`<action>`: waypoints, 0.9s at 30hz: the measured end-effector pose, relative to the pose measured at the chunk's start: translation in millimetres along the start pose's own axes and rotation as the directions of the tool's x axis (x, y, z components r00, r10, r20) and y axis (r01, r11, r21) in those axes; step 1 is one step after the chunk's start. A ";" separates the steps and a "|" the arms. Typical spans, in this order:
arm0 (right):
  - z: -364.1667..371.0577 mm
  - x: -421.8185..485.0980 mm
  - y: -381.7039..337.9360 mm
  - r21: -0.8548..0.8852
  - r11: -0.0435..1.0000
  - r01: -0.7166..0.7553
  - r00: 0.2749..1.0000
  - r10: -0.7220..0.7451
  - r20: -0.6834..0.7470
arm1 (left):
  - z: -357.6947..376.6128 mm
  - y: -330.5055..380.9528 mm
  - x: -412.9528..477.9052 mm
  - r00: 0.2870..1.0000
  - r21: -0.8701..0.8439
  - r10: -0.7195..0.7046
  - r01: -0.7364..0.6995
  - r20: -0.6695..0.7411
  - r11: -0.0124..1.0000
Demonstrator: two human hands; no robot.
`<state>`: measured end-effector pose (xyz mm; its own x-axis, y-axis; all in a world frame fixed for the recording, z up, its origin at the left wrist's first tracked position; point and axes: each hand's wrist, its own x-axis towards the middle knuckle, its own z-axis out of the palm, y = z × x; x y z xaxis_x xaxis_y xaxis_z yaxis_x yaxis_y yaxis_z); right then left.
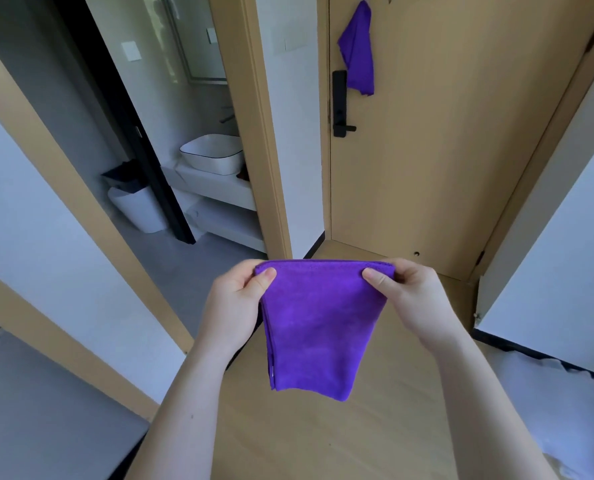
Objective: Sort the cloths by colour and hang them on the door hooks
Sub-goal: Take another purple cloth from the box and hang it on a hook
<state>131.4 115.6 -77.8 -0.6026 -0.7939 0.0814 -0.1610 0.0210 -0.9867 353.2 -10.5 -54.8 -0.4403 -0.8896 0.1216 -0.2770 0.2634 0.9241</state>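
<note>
Folded purple cloth held up, well short of the door

The left grip and right grip each pinch a top corner, thumb in front, so the cloth hangs flat between them. A matching hung cloth high on the door, by its handle, suggests this one belongs beside it.

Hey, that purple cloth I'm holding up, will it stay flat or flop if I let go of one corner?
Probably floppy: the cloth hangs limp below where the left hand and right hand pinch its top corners, so a freed corner would likely droop. It seems light, since two pinches hold it up.
</note>
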 end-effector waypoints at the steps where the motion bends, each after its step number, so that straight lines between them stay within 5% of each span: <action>1: 0.7 5.8 -1.5 0.001 1.000 0.003 1.000 -0.003 -0.015 | 0.2 0.6 8.4 1.000 -0.004 0.010 -0.010 0.012 1.000; 17: 23.7 82.3 -16.0 -0.025 0.999 0.037 0.959 -0.042 -0.279 | 4.8 -9.2 137.6 0.974 -0.155 0.121 -0.092 0.189 0.984; 27: -0.4 140.7 -6.4 -0.024 0.998 0.055 0.948 -0.060 -0.312 | 51.4 -10.1 200.0 0.972 -0.203 0.112 -0.069 0.207 0.977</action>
<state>47.3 4.0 -59.9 -0.8055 -0.5645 0.1802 -0.2130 -0.0080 -0.9770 224.0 -171.9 -58.4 -0.6361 -0.7576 0.1465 -0.0665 0.2429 0.9678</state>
